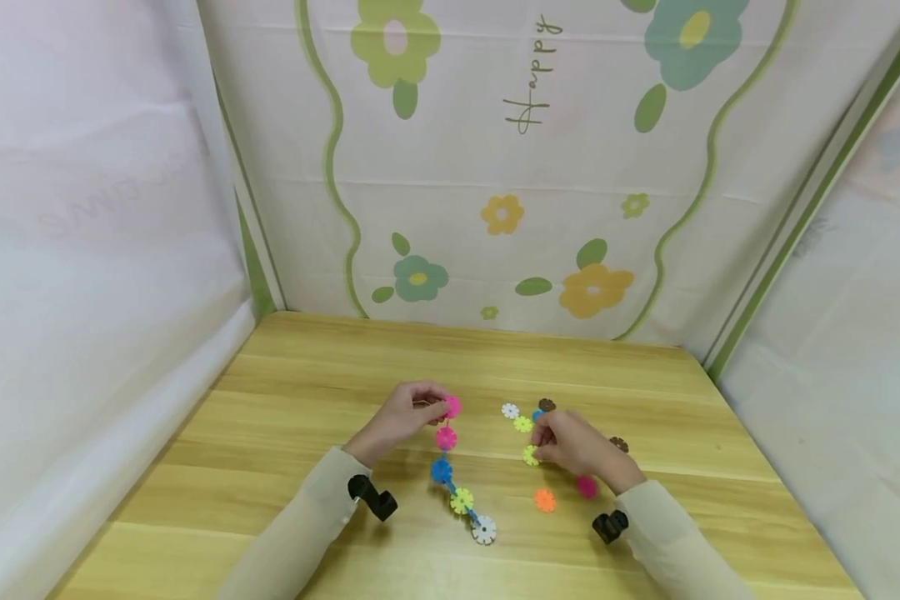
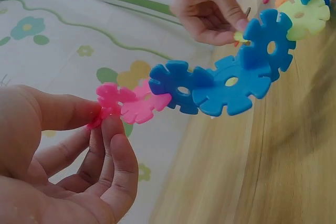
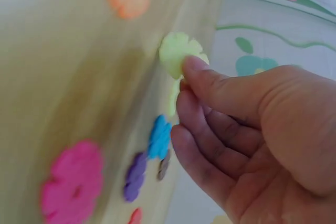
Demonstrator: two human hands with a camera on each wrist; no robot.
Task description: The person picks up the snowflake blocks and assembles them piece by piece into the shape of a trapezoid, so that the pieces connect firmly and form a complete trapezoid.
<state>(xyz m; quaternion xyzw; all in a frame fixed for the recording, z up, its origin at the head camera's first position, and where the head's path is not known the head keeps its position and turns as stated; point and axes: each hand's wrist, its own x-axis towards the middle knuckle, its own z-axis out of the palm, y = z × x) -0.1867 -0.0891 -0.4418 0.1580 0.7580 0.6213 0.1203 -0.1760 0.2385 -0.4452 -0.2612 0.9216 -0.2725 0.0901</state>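
Observation:
My left hand (image 1: pixel 403 414) pinches the pink end of a chain of notched snowflake discs between thumb and fingertips. From that hand the chain runs towards the near side: pink discs (image 1: pixel 446 438), blue discs (image 1: pixel 441 472), a yellow-green disc (image 1: pixel 462 501) and a white disc (image 1: pixel 483 530) at the far end from the hand. In the left wrist view, the blue discs (image 2: pixel 231 85) slot into one another at angles. My right hand (image 1: pixel 576 446) pinches a loose yellow-green disc (image 3: pixel 178 53) by its edge, with thumb and index finger.
Loose discs lie around the right hand: orange (image 1: pixel 544 500), magenta (image 1: pixel 587 487), brown (image 1: pixel 618 445), white (image 1: pixel 510 411) and another yellow-green one (image 1: pixel 522 424). A purple disc (image 3: pixel 135 177) shows in the right wrist view. Fabric walls (image 1: pixel 435 167) border the wooden table (image 1: pixel 307 367).

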